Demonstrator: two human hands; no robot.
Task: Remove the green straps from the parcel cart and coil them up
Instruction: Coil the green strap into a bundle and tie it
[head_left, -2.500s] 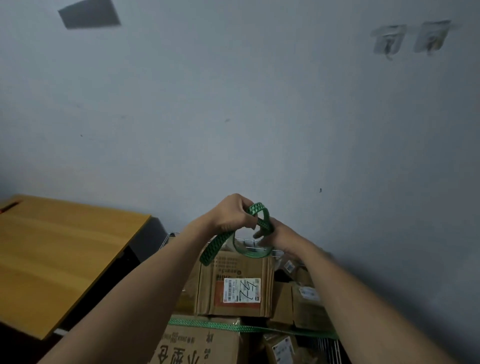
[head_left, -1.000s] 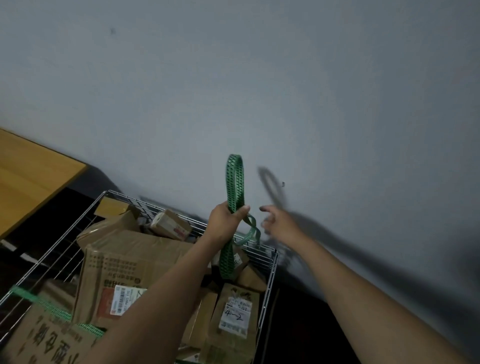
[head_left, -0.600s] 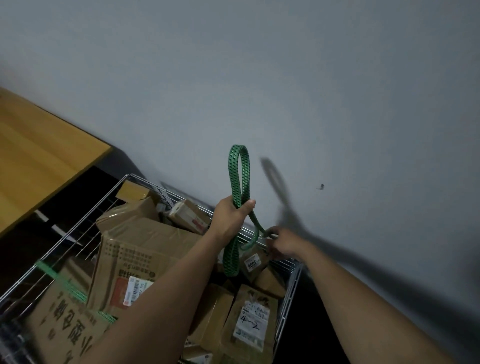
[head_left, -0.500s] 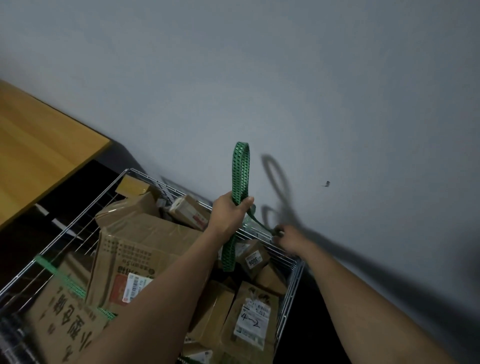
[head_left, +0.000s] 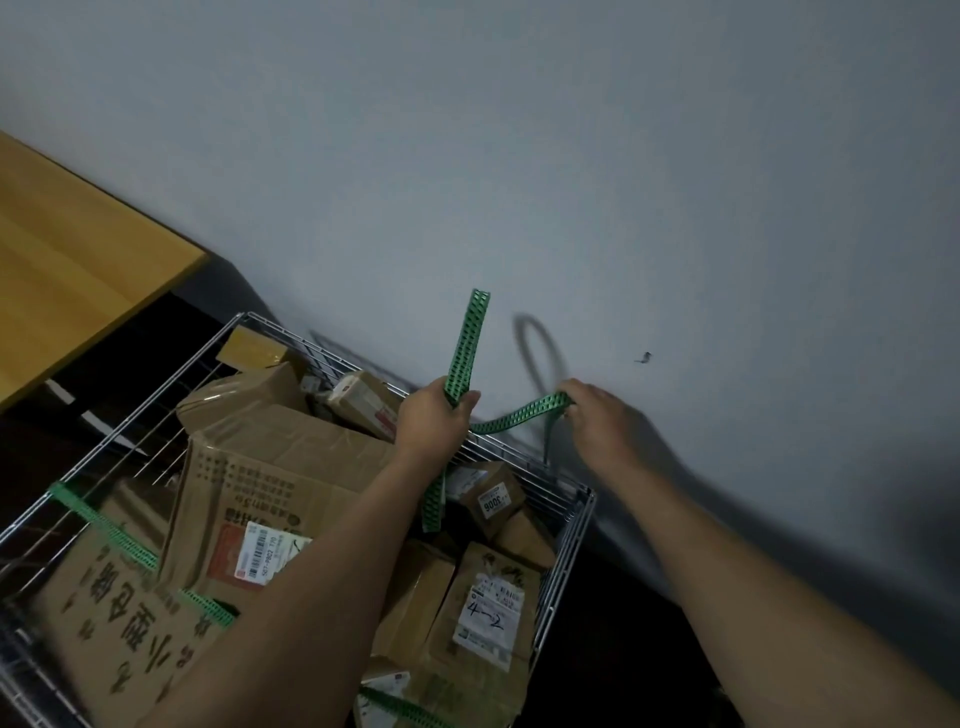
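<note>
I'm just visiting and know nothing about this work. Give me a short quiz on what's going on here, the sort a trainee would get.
1. True or false: the left hand grips the strap in its fist.
2. What does the right hand pinch? A a knife, B the strap, C a phone.
3. Count: how many hands touch the second strap, which lies across the cart?

Key: 1 true; 2 B; 3 zero.

The cart (head_left: 584, 491) is cropped below; right hand (head_left: 597, 421) blurred.
</note>
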